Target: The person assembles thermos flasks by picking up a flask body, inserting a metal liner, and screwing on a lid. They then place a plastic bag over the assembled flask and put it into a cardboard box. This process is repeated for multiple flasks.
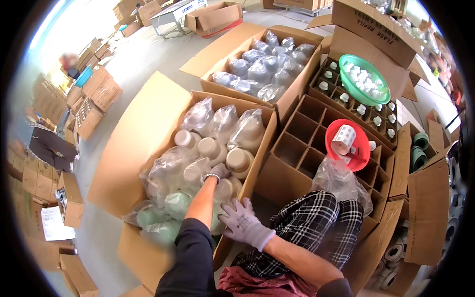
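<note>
A cardboard box (270, 129) in front of me is packed with beige bottle-shaped containers (212, 150) and pale green ones (179, 204), many wrapped in clear plastic bags (172, 166). My left hand (217, 172), in a grey glove, reaches down among the beige containers. Its fingers are mostly hidden, so I cannot tell whether it grips one. Over the near right side of the same box, my right hand (246, 223) is spread open in a grey glove, palm down, holding nothing. Whether it rests on the box's edge is unclear.
Right of me stands a divided carton (292, 143) carrying a red basin (363, 154) with a paper roll (343, 139). Behind it, a green basin (346, 63) of white caps sits on capped bottles. Another box of bagged containers (261, 69) lies ahead. A crumpled plastic bag (336, 179) touches my knees.
</note>
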A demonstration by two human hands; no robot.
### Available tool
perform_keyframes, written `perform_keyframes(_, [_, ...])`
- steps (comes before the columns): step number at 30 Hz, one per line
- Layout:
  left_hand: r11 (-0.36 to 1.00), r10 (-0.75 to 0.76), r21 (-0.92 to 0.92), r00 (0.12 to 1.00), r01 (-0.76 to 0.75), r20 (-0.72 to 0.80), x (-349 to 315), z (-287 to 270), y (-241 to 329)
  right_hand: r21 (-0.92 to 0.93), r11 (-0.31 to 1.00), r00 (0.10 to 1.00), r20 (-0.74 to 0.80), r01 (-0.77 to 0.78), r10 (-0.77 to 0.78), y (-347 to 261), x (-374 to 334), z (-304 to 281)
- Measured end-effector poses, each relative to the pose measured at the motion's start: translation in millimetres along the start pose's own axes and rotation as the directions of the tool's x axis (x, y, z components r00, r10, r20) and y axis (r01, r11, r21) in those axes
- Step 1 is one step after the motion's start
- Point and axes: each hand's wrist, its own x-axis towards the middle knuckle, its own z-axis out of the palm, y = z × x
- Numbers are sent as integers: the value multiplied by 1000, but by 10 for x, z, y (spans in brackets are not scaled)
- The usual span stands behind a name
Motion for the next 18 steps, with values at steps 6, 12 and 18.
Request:
perform_keyframes(6, [868, 64, -485, 992, -109, -107, -573, -476, 195, 479, 863, 817, -427, -159, 387, 227, -462, -375])
perform_keyframes(12, [676, 162, -428, 687, -601, -708, -2149, -958, 1087, 914, 333, 626, -402, 231, 668, 1, -655, -944])
perform_keyframes(18, [626, 517, 250, 152, -738, -842, -2665, -431, 2189, 683, -413, 686, -179, 602, 705, -401, -1834, -1474])
